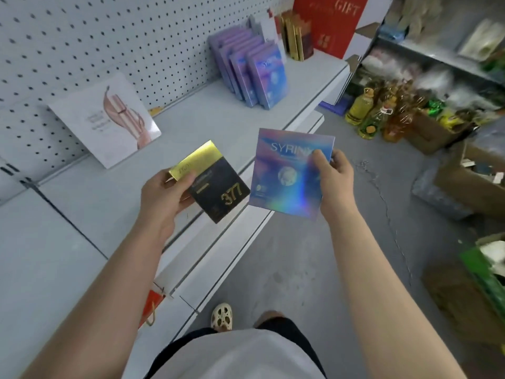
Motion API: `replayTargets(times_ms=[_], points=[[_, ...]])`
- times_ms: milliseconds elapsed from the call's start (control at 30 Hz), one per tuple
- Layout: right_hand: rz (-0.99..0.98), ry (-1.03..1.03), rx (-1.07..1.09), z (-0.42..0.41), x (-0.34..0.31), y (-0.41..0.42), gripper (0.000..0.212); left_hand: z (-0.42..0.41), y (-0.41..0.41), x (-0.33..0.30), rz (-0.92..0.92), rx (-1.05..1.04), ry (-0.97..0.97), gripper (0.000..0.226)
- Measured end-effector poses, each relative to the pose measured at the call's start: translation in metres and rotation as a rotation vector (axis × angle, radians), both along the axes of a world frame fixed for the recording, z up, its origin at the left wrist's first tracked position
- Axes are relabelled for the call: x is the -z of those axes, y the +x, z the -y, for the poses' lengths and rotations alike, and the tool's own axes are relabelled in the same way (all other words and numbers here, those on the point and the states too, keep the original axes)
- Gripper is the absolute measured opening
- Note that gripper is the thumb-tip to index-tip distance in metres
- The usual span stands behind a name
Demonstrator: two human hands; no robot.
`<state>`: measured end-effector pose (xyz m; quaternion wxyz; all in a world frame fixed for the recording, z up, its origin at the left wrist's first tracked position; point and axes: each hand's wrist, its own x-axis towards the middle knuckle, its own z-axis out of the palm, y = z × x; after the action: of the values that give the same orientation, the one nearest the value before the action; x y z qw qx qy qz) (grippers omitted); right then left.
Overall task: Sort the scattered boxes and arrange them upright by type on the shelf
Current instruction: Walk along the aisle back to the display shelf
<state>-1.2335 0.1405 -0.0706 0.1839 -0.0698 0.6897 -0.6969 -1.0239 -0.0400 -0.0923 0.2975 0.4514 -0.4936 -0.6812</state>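
Observation:
My left hand [164, 195] grips a black and gold box [216, 187] marked 377, held over the front edge of the white shelf [114, 203]. A holographic blue-purple SYRINX box [289, 173] is pinched at its right edge by my right hand [334, 179], just off the shelf front. On the shelf further back, several matching SYRINX boxes [257, 69] stand upright in a row. Beyond them stand gold and dark boxes [296, 39]. A white box with a pink design [106, 119] leans against the pegboard.
A red GIFT bag [330, 23] stands at the shelf's far end. Oil bottles [374, 116], cardboard boxes [464, 176] and clutter crowd the floor to the right. A lower shelf ledge [218, 272] juts out below. My sandalled foot [222, 315] is on the grey floor.

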Motion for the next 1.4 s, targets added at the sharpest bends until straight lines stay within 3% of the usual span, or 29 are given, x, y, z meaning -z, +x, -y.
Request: replayTargets(times_ms=[200, 333, 667, 833, 900, 1033, 1133, 1267, 1400], points=[[-0.059, -0.024, -0.065, 0.055, -0.008, -0.074, 0.006, 0.042, -0.066, -0.003, -0.018, -0.059, 0.004, 0.016], [-0.080, -0.010, -0.151, 0.096, 0.001, -0.144, 0.020, 0.064, -0.116, 0.004, -0.005, -0.134, -0.015, 0.014], [-0.064, -0.008, -0.570, 0.207, 0.010, -0.322, 0.021, 0.080, -0.259, 0.009, 0.014, -0.395, -0.015, 0.020], [-0.120, 0.052, -0.773, 0.254, 0.019, -0.368, 0.019, 0.082, -0.297, 0.004, 0.000, -0.478, -0.045, 0.009], [-0.191, 0.094, -0.835, 0.269, 0.026, -0.383, 0.023, 0.085, -0.305, 0.004, 0.013, -0.493, -0.054, 0.009], [-0.633, 0.327, -0.969, 0.291, 0.034, -0.410, 0.048, 0.097, -0.315, 0.005, 0.040, -0.502, -0.074, 0.013], [-0.840, 0.356, -0.938, 0.301, 0.039, -0.417, 0.059, 0.105, -0.324, 0.005, 0.045, -0.484, -0.088, 0.018], [-0.827, 0.339, -0.930, 0.304, 0.049, -0.423, 0.084, 0.114, -0.336, 0.001, 0.029, -0.463, -0.108, 0.015], [-0.914, 0.274, -0.953, 0.309, 0.044, -0.429, 0.080, 0.118, -0.351, -0.007, 0.052, -0.447, -0.148, 0.020]])
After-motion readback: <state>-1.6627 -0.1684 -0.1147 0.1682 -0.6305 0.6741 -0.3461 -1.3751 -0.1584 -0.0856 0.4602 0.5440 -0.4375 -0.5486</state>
